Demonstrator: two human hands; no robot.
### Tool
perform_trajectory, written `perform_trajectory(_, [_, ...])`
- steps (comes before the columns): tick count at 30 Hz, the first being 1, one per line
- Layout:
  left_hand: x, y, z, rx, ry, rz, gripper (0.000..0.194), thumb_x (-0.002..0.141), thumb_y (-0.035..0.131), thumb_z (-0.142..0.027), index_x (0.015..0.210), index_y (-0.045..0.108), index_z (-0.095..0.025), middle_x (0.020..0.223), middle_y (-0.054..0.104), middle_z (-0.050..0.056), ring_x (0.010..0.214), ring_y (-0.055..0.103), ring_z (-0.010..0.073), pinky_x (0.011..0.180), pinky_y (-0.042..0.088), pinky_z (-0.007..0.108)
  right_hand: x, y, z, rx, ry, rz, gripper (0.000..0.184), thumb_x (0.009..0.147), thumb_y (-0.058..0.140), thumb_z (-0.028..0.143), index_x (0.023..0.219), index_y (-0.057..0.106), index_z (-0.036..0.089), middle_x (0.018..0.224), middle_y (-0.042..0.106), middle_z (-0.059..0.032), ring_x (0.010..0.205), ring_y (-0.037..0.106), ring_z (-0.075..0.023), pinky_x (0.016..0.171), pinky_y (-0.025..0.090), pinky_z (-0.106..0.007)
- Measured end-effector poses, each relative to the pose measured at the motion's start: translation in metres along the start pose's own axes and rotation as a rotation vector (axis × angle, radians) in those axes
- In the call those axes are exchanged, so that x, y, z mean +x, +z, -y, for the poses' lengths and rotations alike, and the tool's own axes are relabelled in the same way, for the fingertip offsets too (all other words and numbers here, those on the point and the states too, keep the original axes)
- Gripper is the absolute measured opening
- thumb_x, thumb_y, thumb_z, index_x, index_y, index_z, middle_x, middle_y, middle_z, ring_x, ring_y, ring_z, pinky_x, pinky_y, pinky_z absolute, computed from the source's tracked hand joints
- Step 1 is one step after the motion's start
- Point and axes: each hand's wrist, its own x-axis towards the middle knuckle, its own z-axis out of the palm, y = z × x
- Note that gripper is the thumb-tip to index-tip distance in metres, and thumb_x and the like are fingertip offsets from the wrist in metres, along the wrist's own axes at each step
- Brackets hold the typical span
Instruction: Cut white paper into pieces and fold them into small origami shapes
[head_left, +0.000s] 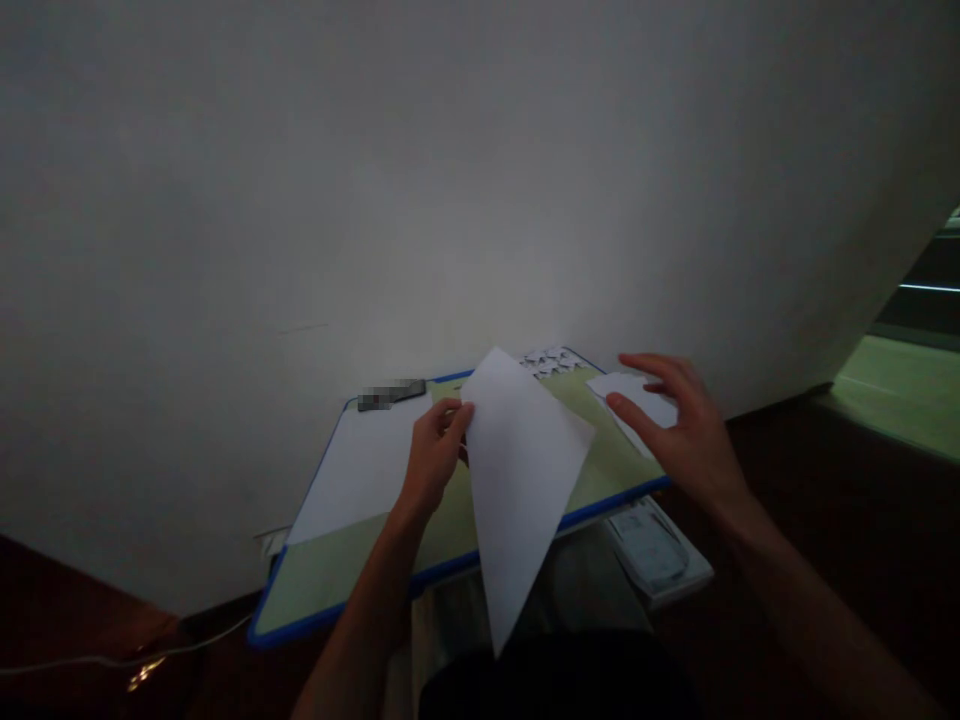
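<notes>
My left hand [437, 450] pinches the left edge of a white sheet of paper [517, 470]. The sheet is held up at a slant over the table, one corner pointing away from me and another hanging past the near edge. To the right, my right hand [682, 425] is raised with thumb and fingers apart and nothing between them. Behind and below it lie white paper pieces [626, 395] on the table's right side, partly hidden by the hand.
The small table [315, 580] has a pale green top and blue rim, against a grey wall [480, 180]. On it are a white sheet [360, 460], a dark phone-like object [409, 390] and a patterned sheet [555, 358]. A white box [652, 550] sits below at right. A cable [112, 660] runs left.
</notes>
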Motion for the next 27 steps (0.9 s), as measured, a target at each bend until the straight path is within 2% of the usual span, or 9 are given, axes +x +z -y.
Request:
perform_trajectory(4, [-0.029,0.007,-0.014,0.018,0.065,-0.03,0.033,0.086,0.075,-0.05,0.084,0.068,-0.018,0.068,0.063,-0.002,0.055,0.06,0.0122,0.044,0.047,0.02,0.026,0.012,0.028,-0.034,-0.188,0.22,0.054,0.09,0.076,0.049,0.139,0.063,0.03,0.14,0.065,-0.0111,0.132,0.058,-0.0332,0.11,0.05,-0.058])
perform_trajectory(6, [-0.043,0.01,-0.024,0.035,0.098,-0.037,0.03,0.088,0.074,-0.047,0.083,0.068,-0.018,0.067,0.064,-0.002,0.055,0.059,0.0117,0.045,0.046,0.02,0.032,0.024,0.039,-0.01,-0.151,0.309,0.075,0.084,0.081,0.052,0.15,0.055,0.028,0.143,0.065,-0.0121,0.134,0.058,-0.0346,0.114,0.047,-0.059])
perform_trajectory(9, [-0.062,0.013,-0.035,0.107,0.201,-0.127,0.02,0.093,0.07,-0.039,0.088,0.07,-0.019,0.071,0.07,-0.001,0.061,0.066,0.0133,0.053,0.05,0.02,0.033,0.039,0.049,0.007,0.017,0.452,0.104,0.074,0.088,0.059,0.16,0.041,0.026,0.138,0.069,-0.014,0.119,0.067,-0.0368,0.102,0.055,-0.058])
perform_trajectory(11, [-0.073,0.014,-0.038,0.158,0.232,-0.193,0.017,0.096,0.068,-0.037,0.093,0.071,-0.02,0.074,0.074,0.0,0.064,0.069,0.0145,0.056,0.051,0.022,0.029,0.042,0.055,-0.006,0.056,0.493,0.1,0.073,0.088,0.062,0.157,0.047,0.026,0.128,0.074,-0.0131,0.105,0.071,-0.0352,0.092,0.058,-0.055])
perform_trajectory(14, [-0.084,0.014,-0.042,0.233,0.283,-0.221,0.017,0.097,0.066,-0.035,0.09,0.071,-0.02,0.073,0.076,0.0,0.06,0.068,0.0141,0.054,0.05,0.022,0.02,0.039,0.065,0.016,-0.023,0.443,0.065,0.079,0.085,0.057,0.134,0.067,0.026,0.114,0.077,-0.0087,0.099,0.071,-0.0313,0.085,0.059,-0.048])
perform_trajectory(16, [-0.089,0.013,-0.044,0.283,0.331,-0.219,0.019,0.097,0.066,-0.034,0.085,0.071,-0.02,0.069,0.074,-0.001,0.057,0.066,0.0134,0.053,0.048,0.022,0.016,0.034,0.072,0.078,-0.072,0.382,0.05,0.082,0.085,0.05,0.123,0.07,0.027,0.111,0.077,-0.0061,0.1,0.071,-0.0288,0.085,0.059,-0.043])
perform_trajectory(20, [-0.094,0.013,-0.048,0.374,0.384,-0.218,0.024,0.097,0.065,-0.032,0.077,0.07,-0.021,0.06,0.069,-0.003,0.052,0.061,0.0123,0.052,0.046,0.022,0.01,0.026,0.084,0.178,-0.1,0.318,0.053,0.084,0.085,0.042,0.133,0.066,0.032,0.109,0.074,-0.0032,0.097,0.071,-0.0254,0.084,0.06,-0.039])
perform_trajectory(24, [-0.098,0.018,-0.046,0.418,0.432,-0.277,0.021,0.097,0.065,-0.03,0.079,0.071,-0.021,0.062,0.072,-0.003,0.051,0.063,0.0123,0.054,0.048,0.023,0.002,0.022,0.091,0.136,-0.134,0.245,0.053,0.089,0.081,0.037,0.139,0.063,0.034,0.103,0.074,-0.0028,0.092,0.071,-0.0244,0.085,0.062,-0.04])
perform_trajectory(27, [-0.101,0.02,-0.044,0.393,0.425,-0.322,0.018,0.098,0.064,-0.031,0.084,0.071,-0.021,0.065,0.073,-0.002,0.052,0.064,0.0122,0.052,0.047,0.022,-0.001,0.019,0.087,0.109,-0.138,0.263,0.072,0.087,0.082,0.041,0.153,0.052,0.035,0.107,0.074,-0.0048,0.095,0.072,-0.0271,0.087,0.063,-0.043])
